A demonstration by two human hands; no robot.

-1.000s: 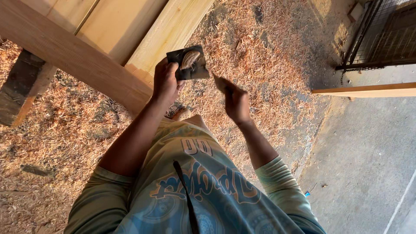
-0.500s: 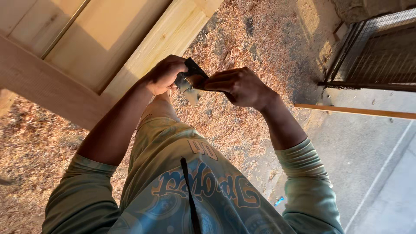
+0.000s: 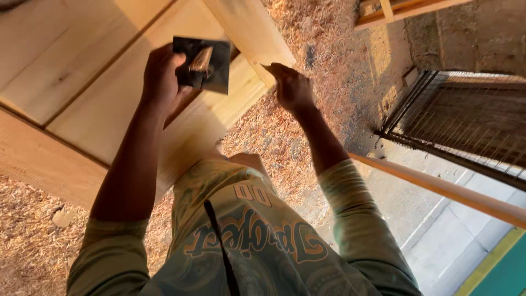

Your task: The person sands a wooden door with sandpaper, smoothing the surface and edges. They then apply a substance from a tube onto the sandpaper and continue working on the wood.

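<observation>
My left hand (image 3: 161,77) is raised and grips a dark flat square piece (image 3: 213,68) by its left edge; a small shiny brownish part sits on its face. My right hand (image 3: 293,87) is apart from it, to the right, with the fingertips pinched on a small dark piece (image 3: 265,67) that I cannot identify. That hand hovers by the corner of a pale wooden plank (image 3: 246,27). Both forearms reach up from green sleeves over my printed shirt.
Pale wooden panels (image 3: 71,71) lie under the hands at left. Wood shavings (image 3: 329,55) cover the ground. A dark metal grate (image 3: 466,126) stands at right, with a long wooden pole (image 3: 438,189) below it and concrete floor (image 3: 427,235) beyond.
Half a second ago both hands met at the dark square piece. The right hand has now pulled away to the right with pinched fingers, and the left has lifted the piece higher.
</observation>
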